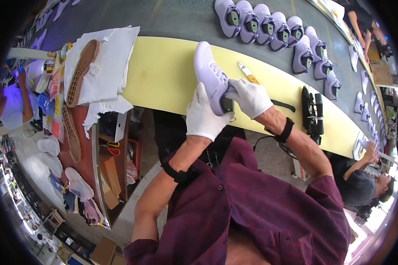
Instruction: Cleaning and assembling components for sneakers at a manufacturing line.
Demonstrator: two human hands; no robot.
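A lavender lace-up sneaker (211, 73) is held over the yellow work board (159, 66), its toe pointing away from me. My left hand (204, 112), in a white glove, wraps the sneaker's heel and left side. At the collar and lace area, my gloved right hand (251, 98) pinches the shoe's right edge, fingers closed. The dark insole shows in the opening between the hands. Beyond my right hand lies a knife with a yellow handle (252, 78). A dark curved strip (283, 105) rests on the board beside my right wrist.
Several lavender sneakers (265, 24) stand in rows on the dark conveyor (177, 20) ahead. White paper sheets (115, 57) and brown soles (82, 73) lie to the left. A black tool (312, 110) sits at the right. Other people (367, 181) work at the right and far left.
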